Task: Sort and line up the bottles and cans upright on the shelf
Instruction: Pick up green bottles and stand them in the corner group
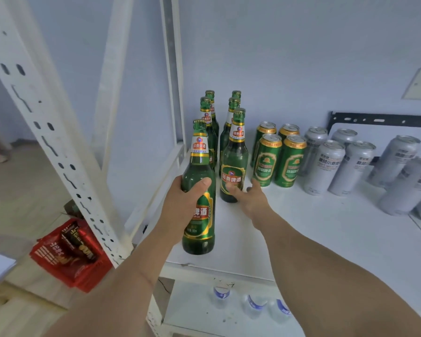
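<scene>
The left hand (184, 203) grips an upright green bottle (199, 190) around its body, at the front edge of the white shelf (326, 227). The right hand (249, 198), fingers spread wide, touches the base of a second green bottle (233, 164) just beyond. More bottles stand behind both; green cans (278, 161) and grey cans (338, 164) stand right of the right hand.

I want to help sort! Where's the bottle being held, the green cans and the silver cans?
held bottle (199, 171): head view, glass shoulder.
green cans (266, 164): head view, front-left can's label.
silver cans (326, 166): head view, a front can's side.
</scene>
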